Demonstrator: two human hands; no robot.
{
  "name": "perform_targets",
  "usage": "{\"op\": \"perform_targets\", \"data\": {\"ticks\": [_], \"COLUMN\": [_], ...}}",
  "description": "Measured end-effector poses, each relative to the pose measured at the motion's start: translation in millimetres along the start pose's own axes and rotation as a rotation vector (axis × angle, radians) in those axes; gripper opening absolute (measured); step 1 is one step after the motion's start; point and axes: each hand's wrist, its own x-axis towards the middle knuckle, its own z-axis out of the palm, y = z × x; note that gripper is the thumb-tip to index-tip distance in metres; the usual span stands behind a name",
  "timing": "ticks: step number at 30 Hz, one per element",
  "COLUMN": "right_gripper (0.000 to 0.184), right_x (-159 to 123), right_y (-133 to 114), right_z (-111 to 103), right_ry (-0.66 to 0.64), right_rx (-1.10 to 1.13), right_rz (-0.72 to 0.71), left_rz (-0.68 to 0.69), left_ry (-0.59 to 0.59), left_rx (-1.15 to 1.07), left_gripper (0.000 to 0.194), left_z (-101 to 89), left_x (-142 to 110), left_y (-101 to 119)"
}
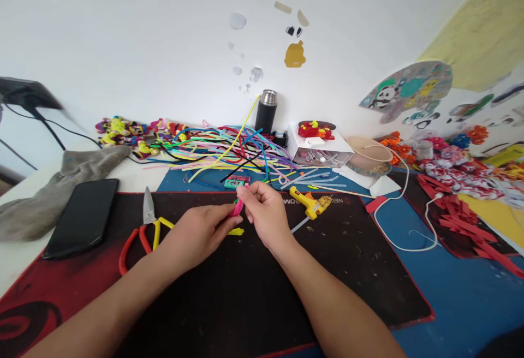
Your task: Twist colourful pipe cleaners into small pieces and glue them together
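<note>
My left hand (200, 233) and my right hand (266, 210) meet above the black desk mat (254, 292), both pinched on a short pink pipe cleaner piece (237, 208) held between their fingertips. A bit of green shows at its top end. A small yellow piece (236, 232) lies on the mat just under my left fingers. Behind the hands a pile of loose coloured pipe cleaners (221, 150) spreads across the back of the table.
Red-handled pliers (141, 232) and a black phone (84, 216) lie left on the mat, a grey cloth (61, 183) beyond. A yellow glue gun (310, 202), a black flask (267, 111), a white box (319, 145), a white cable (405, 210) and red paper scraps (462, 216) lie right.
</note>
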Motion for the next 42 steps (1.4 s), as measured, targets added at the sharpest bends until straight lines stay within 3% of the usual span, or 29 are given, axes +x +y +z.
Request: {"op": "perform_targets", "data": {"ticks": [5,11,13,18,20,24,27,30,32,38,42], "right_gripper": [0.041,0.04,0.041,0.042,0.041,0.042,0.043,0.043,0.043,0.045,0.044], "right_x": [-0.5,-0.2,-0.3,0.9,1.8,2.8,2.0,0.3,-0.6,-0.2,0.0], "right_y": [3.4,3.3,1.6,1.1,1.9,2.8,3.3,3.7,3.6,2.3,1.2], "right_z": [0.8,1.1,0.7,-0.7,-0.9,-0.8,-0.3,0.7,1.4,1.9,1.6], "right_ry": [-0.003,-0.001,-0.002,0.023,0.025,0.044,0.052,0.039,0.028,-0.002,0.002], "right_rx": [-0.018,-0.015,-0.008,0.01,0.027,0.046,0.037,0.018,0.01,0.026,0.014], "right_rz": [-0.001,0.003,0.002,0.0,0.003,-0.017,-0.023,-0.007,-0.001,-0.003,-0.013], "left_rz": [-0.034,-0.12,-0.183,-0.359,-0.337,-0.22,-0.101,-0.057,-0.098,-0.363,-0.276], "left_ry": [-0.007,-0.012,-0.045,-0.194,-0.16,-0.057,-0.033,-0.031,-0.058,-0.265,-0.181], "left_rx": [0.142,0.07,-0.041,-0.557,-0.55,-0.284,-0.093,-0.008,-0.066,-0.616,-0.523], "left_gripper": [0.027,0.029,0.033,0.048,0.049,0.043,0.031,0.034,0.039,0.049,0.043], "left_z": [2.3,-1.3,-2.6,-3.0,-2.2,-0.8,-0.4,-1.3,-2.5,-2.9,0.6], "left_x": [0.5,0.0,-0.3,1.0,1.7,0.7,-1.2,-2.2,-2.4,-0.7,0.4], "left_y": [-6.0,-4.5,-4.2,-7.1,-5.5,2.2,3.0,-0.5,-2.1,0.4,6.1]}}
